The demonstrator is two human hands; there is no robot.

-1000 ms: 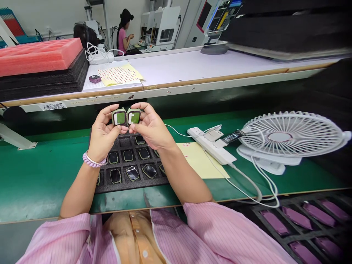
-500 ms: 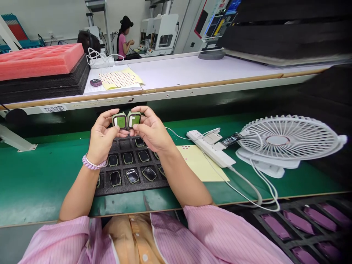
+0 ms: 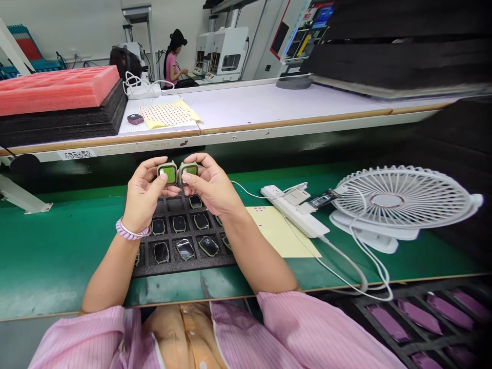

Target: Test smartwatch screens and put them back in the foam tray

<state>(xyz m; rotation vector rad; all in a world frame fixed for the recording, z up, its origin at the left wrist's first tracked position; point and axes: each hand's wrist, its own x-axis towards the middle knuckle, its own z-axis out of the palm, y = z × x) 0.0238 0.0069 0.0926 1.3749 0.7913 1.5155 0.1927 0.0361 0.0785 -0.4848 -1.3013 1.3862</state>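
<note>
My left hand (image 3: 148, 187) is closed on a green smartwatch case (image 3: 169, 174), its thumb against the lit green screen. Beside it, my right hand (image 3: 209, 184) grips a second green smartwatch case (image 3: 189, 170), also with a lit green screen and the thumb over its lower left part. Both cases are held up side by side, screens facing me, with a small gap between them. Below the hands lies a dark foam tray (image 3: 169, 267) whose pockets hold several green-edged watch cases, such as a watch case (image 3: 186, 248) with a reflective screen. My forearms hide parts of the tray.
A white power strip (image 3: 294, 212) and a yellow sheet (image 3: 269, 233) lie right of my forearm, near a white fan (image 3: 388, 200). A shelf edge (image 3: 230, 137) runs across beyond my hands. Purple pieces fill a foam tray (image 3: 407, 341) at lower right. Another person (image 3: 175, 61) sits far back.
The two watch cases have moved slightly apart, and the displays now show more plain green with less white. Both hands keep their grip.
</note>
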